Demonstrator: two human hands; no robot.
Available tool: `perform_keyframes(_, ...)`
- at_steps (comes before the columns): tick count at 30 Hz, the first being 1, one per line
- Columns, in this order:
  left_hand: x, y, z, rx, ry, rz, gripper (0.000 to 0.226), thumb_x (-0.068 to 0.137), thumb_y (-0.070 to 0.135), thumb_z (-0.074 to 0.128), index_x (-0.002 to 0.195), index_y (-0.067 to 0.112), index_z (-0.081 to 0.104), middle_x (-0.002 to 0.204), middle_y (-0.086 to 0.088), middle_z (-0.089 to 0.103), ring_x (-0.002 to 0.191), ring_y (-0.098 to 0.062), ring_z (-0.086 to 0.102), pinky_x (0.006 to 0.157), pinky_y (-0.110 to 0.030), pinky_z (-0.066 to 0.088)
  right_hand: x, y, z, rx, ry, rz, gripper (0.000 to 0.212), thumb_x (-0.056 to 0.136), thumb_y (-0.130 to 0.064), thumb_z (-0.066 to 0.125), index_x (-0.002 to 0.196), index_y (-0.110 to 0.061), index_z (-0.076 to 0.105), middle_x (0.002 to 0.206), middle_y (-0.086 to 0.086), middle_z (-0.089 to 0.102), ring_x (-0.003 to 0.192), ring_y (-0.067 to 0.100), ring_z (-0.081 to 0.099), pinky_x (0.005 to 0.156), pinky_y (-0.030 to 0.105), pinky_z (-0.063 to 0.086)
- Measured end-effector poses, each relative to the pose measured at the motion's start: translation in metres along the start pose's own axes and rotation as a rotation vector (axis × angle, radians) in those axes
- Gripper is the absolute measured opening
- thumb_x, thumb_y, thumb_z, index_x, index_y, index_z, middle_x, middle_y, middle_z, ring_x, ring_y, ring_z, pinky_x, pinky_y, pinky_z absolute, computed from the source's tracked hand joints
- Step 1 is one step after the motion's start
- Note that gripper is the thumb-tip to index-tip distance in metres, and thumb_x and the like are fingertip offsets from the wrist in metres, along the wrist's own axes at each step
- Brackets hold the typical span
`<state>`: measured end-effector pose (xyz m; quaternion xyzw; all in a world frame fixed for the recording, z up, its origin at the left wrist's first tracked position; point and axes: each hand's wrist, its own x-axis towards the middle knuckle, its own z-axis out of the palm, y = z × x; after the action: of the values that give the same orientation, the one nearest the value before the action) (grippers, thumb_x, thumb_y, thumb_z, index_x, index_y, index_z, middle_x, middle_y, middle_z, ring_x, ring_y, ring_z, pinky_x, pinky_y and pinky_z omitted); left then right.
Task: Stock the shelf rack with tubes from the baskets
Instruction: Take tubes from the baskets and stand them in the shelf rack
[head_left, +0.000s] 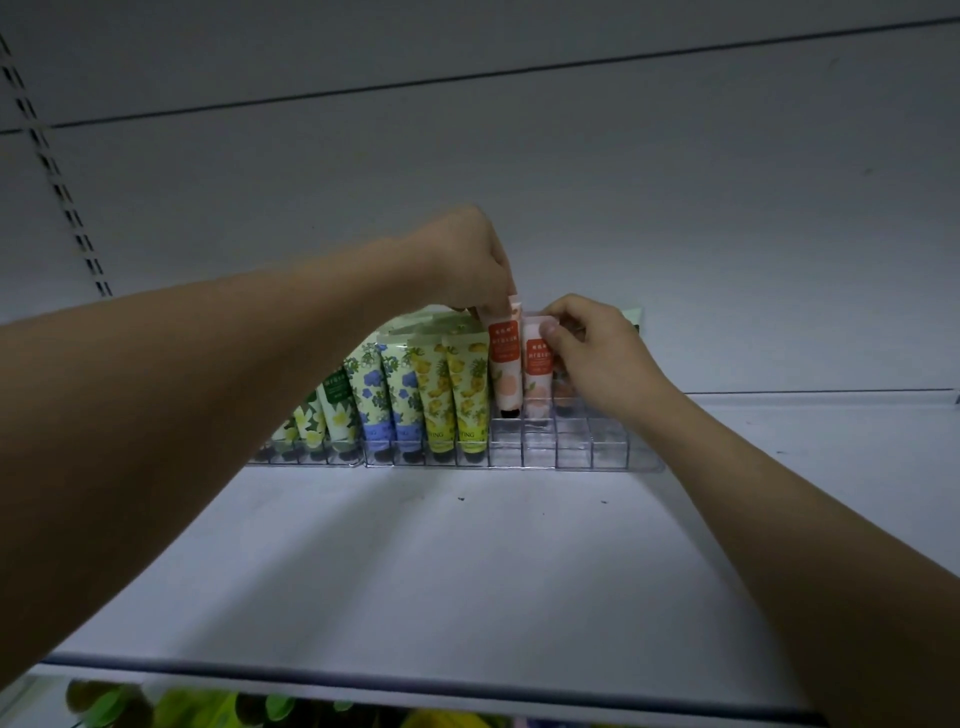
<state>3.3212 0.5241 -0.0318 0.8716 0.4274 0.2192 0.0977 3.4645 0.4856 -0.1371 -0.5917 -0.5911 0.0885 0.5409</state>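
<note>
White shelf (415, 561) — clear divided rack (571, 452) sits at back w/ tubes (405, 395) upright inside.

White shelf board (467, 561) w/ a few dark specks, pale back wall (623, 182) w/ slotted upright (62, 192) at left, blurred green-yellow items (208, 709) below front edge.

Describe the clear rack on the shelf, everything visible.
The clear compartment rack looks like transparent plastic, a low tray split by thin walls into small square cells in several rows. It sits on the white shelf against the back panel. Its left and middle cells hold upright tubes, caps down: green floral, blue floral, yellow fruit. The front cells at the right are empty. The left hand lowers a peach tube toward a cell; the right hand pinches a second peach tube beside it.
</note>
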Motion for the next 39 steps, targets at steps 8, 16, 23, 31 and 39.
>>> perform_keyframes(8, -0.005, 0.003, 0.002, 0.079, -0.008, -0.058, 0.017, 0.082, 0.011, 0.069, 0.097, 0.007, 0.075, 0.094, -0.005, 0.073, 0.088, -0.018, 0.066, 0.071, -0.029, 0.053, 0.000, -0.002, 0.002, -0.017, 0.008, 0.001, 0.014, 0.100, -0.022, 0.049, 0.095, -0.021, 0.062, 0.084, -0.005, 0.066, 0.080, 0.014, 0.065, 0.078, 0.044, 0.059)
perform_keyframes(16, -0.012, 0.003, 0.014, 0.009, 0.144, -0.039, 0.016, 0.088, 0.011, 0.064, 0.099, 0.006, 0.075, 0.096, -0.007, 0.073, 0.085, -0.019, 0.068, 0.077, -0.033, 0.059, 0.000, -0.001, 0.003, -0.032, 0.015, 0.011, 0.015, 0.100, -0.022, 0.049, 0.094, -0.021, 0.062, 0.085, -0.005, 0.065, 0.083, 0.016, 0.065, 0.080, 0.046, 0.058)
perform_keyframes(23, -0.016, 0.001, 0.009, 0.086, 0.021, -0.095, 0.019, 0.086, 0.015, 0.067, 0.102, 0.007, 0.073, 0.096, -0.006, 0.072, 0.087, -0.020, 0.067, 0.079, -0.032, 0.057, 0.004, 0.000, 0.005, -0.090, 0.026, -0.032, 0.013, 0.100, -0.022, 0.049, 0.094, -0.021, 0.061, 0.083, -0.008, 0.063, 0.076, 0.009, 0.061, 0.074, 0.038, 0.057)
perform_keyframes(31, -0.018, 0.007, 0.019, 0.166, 0.075, -0.047, 0.024, 0.090, 0.017, 0.056, 0.107, 0.005, 0.069, 0.100, -0.010, 0.069, 0.083, -0.021, 0.062, 0.067, -0.031, 0.053, -0.001, -0.001, 0.005, -0.158, 0.039, -0.036, 0.012, 0.099, -0.024, 0.049, 0.109, -0.021, 0.054, 0.082, -0.007, 0.059, 0.078, 0.016, 0.059, 0.064, 0.027, 0.045)
perform_keyframes(39, -0.072, -0.021, -0.006, 0.211, 0.236, 0.023, 0.030, 0.094, 0.031, 0.047, 0.115, 0.024, 0.068, 0.116, -0.002, 0.068, 0.106, -0.026, 0.060, 0.094, -0.042, 0.049, -0.044, -0.042, -0.003, -0.289, 0.156, -0.079, 0.029, 0.097, -0.028, 0.048, 0.124, -0.017, 0.050, 0.118, 0.003, 0.052, 0.098, 0.019, 0.055, 0.080, 0.027, 0.039)
